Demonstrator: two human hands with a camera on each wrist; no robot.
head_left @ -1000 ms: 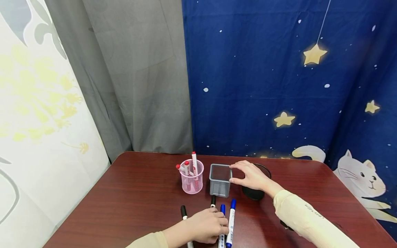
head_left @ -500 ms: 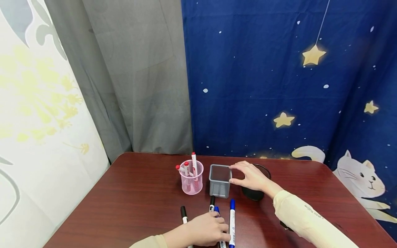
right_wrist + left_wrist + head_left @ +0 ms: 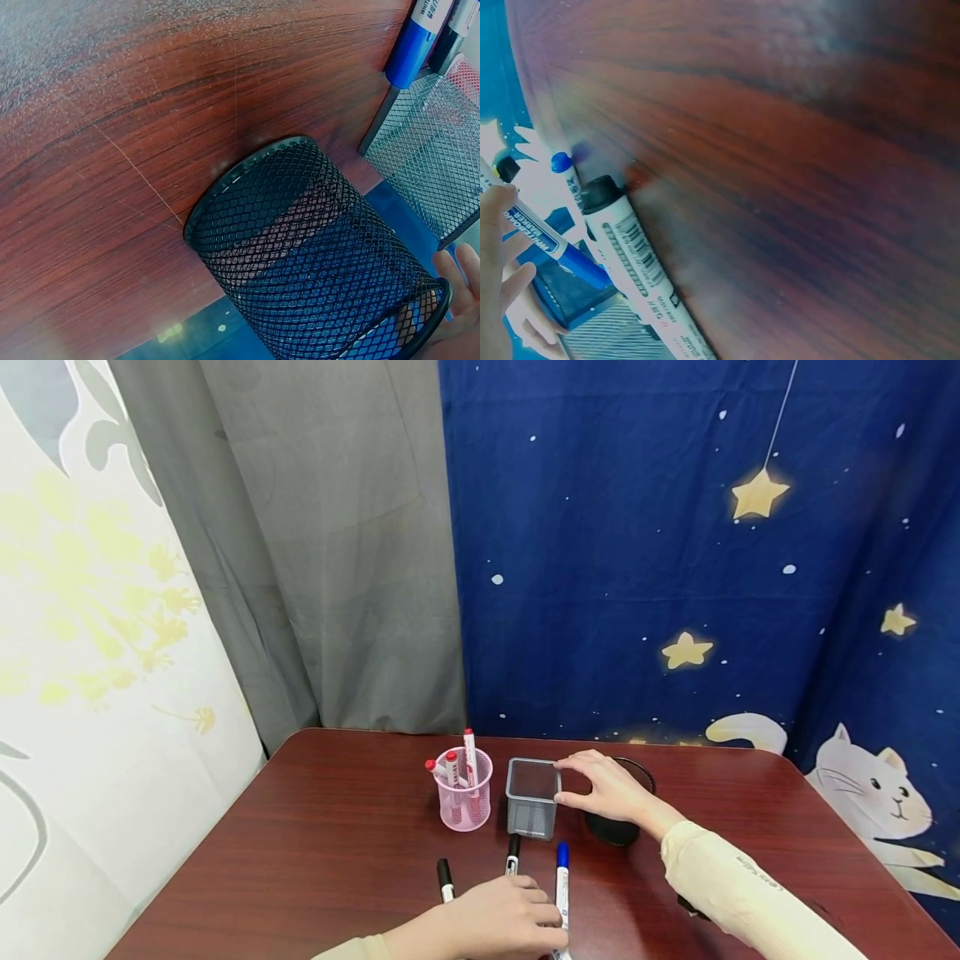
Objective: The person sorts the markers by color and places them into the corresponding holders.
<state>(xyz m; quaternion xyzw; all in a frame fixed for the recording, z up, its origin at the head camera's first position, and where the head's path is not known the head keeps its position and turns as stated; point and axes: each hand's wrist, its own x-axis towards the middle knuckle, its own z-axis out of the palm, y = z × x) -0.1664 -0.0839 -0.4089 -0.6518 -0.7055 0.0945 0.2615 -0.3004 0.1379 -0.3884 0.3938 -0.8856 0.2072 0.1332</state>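
Observation:
My left hand (image 3: 498, 918) is low in the head view, palm down over the table. In the left wrist view its thumb and fingers pinch a blue-capped whiteboard marker (image 3: 544, 234); in the head view the hand covers that marker. A second blue marker (image 3: 562, 885) lies by the fingertips, and two black-capped markers (image 3: 513, 856) (image 3: 446, 878) lie close by. My right hand (image 3: 607, 785) reaches over the black round mesh holder, thumb and index finger spread along the right side of the grey square mesh holder (image 3: 532, 817), touching its rim or very close to it.
The black round mesh holder (image 3: 615, 832) stands right of the grey one, partly behind the right hand. Left of the grey one, a pink mesh holder (image 3: 463, 810) contains red markers (image 3: 470, 756). Curtains (image 3: 562, 610) hang behind the table's far edge.
The left hand has moved slightly right and toward the front. The blue marker under it slid left, then out of the head view's sight beneath the hand. The right hand stays put.

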